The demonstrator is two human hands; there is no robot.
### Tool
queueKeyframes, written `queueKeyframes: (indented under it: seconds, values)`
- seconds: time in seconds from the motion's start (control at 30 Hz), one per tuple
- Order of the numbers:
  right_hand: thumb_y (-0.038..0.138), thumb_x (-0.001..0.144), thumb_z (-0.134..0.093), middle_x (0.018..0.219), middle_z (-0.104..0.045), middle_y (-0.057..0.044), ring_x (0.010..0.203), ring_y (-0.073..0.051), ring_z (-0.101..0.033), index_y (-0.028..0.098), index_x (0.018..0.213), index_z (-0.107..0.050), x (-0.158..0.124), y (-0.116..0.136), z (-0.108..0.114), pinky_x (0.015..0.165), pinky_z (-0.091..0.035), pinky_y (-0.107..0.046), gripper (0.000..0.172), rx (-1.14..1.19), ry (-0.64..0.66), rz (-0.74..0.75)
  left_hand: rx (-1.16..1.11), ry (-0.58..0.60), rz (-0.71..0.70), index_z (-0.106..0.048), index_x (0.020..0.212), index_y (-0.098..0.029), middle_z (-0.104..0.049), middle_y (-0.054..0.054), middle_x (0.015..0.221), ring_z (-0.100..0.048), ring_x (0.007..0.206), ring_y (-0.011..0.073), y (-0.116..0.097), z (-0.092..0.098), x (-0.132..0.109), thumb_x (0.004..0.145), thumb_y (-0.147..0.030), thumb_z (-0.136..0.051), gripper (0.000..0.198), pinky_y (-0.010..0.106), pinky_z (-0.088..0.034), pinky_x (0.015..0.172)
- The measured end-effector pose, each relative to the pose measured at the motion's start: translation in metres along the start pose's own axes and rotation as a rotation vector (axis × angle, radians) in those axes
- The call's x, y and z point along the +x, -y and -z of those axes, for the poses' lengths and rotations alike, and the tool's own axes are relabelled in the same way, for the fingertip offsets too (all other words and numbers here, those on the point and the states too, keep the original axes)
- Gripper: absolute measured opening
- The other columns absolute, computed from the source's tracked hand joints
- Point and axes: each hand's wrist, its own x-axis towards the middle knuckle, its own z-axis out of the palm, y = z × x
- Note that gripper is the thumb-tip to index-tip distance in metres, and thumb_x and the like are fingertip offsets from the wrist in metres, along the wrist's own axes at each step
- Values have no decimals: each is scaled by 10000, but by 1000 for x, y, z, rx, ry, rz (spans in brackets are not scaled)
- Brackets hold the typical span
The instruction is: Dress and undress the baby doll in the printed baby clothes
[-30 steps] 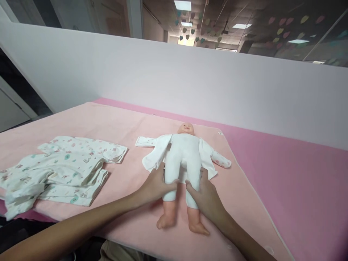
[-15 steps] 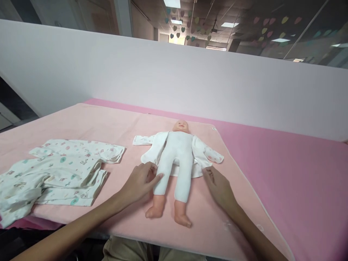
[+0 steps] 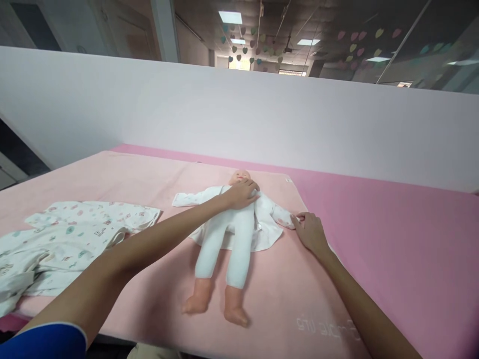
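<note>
A baby doll (image 3: 242,249) with a white cloth body lies on its back, its bare feet toward me. Under it is spread a small white baby shirt (image 3: 267,239), open at the front, with both sleeves stretched out sideways. My left hand (image 3: 243,193) reaches across the doll's upper chest, fingers closed at the shirt's edge by the shoulder on the right; the fingertips are partly hidden. At the end of the right-hand printed sleeve, my right hand (image 3: 310,232) pinches the cuff between thumb and fingers.
Printed baby clothes (image 3: 75,234) lie in a loose pile at the left. A pale pink blanket (image 3: 157,304) covers much of the brighter pink padded surface (image 3: 392,239). Behind rises a white partition (image 3: 239,114) with glass above it.
My left hand has moved from beside the doll's leg up to its chest. My right hand has gone from the shirt's lower hem to the sleeve cuff. The view has shifted slightly.
</note>
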Motion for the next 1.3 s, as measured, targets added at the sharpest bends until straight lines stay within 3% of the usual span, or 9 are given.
queueKeyframes:
  seconds: [0.13,0.27,0.43,0.6,0.67,0.8,0.93,1.1,1.3]
  values:
    - [594,970,-474,946,-675,-102,918,-276,-590,212,901,-605,1,-12,-4,844,-436,-400,409,14,77,-33,-34,213,-9,-656,1301,-160,-702,158,1324,-588,1275,308,13,-13,46,1068,-522,-369,517,432,-428,1109]
    - [658,971,-465,896,-685,-58,839,-241,-618,227,963,-571,2,-16,-1,783,-458,-361,445,254,71,-117,-49,412,34,-689,1283,-193,-708,160,1337,-663,1177,301,17,-20,68,1039,-592,-373,564,398,-471,1024]
    - [650,923,-549,989,-722,-80,890,-257,-661,237,1027,-551,6,-23,1,826,-493,-385,427,359,-18,-284,-160,484,-18,-704,1203,-199,-710,129,1340,-673,1131,265,25,-33,86,969,-504,-491,439,341,-493,958]
    - [578,916,-594,1085,-677,-133,1067,-322,-578,221,1069,-561,-4,0,16,860,-457,-417,390,111,-244,-167,-272,496,32,-672,1255,-196,-703,119,1345,-665,1130,254,32,-42,97,904,-429,-560,436,320,-511,921]
    - [576,950,-576,1036,-674,-116,1030,-313,-578,230,1033,-580,-13,19,23,840,-451,-407,356,98,-159,-118,-304,489,47,-659,1299,-197,-690,118,1374,-657,1164,255,35,-44,100,886,-434,-587,482,317,-513,942]
    - [626,1003,-506,903,-654,-64,815,-245,-583,244,853,-568,-32,60,22,744,-452,-374,415,146,266,-32,-362,509,-6,-708,1249,-195,-709,110,1351,-653,1178,269,37,-46,107,850,-562,-650,545,328,-515,964]
    - [618,984,-544,892,-678,-49,792,-248,-587,245,880,-613,-40,83,15,722,-472,-381,394,195,455,16,-442,533,-54,-730,1148,-193,-750,92,1242,-668,1100,249,35,-44,112,842,-601,-669,514,325,-519,933]
    - [574,971,-581,1266,-742,-82,1128,-310,-687,258,1303,-680,-44,83,33,940,-542,-431,469,517,537,-139,-597,469,-127,-661,1215,-185,-730,99,1263,-663,1094,223,33,-38,112,871,-508,-670,472,332,-518,956]
    - [615,877,-679,1097,-782,-96,993,-321,-725,225,1129,-706,-68,62,46,837,-580,-430,465,483,509,-250,-506,427,-95,-668,1267,-215,-689,89,1314,-661,1118,218,25,-44,109,925,-386,-608,387,324,-530,948]
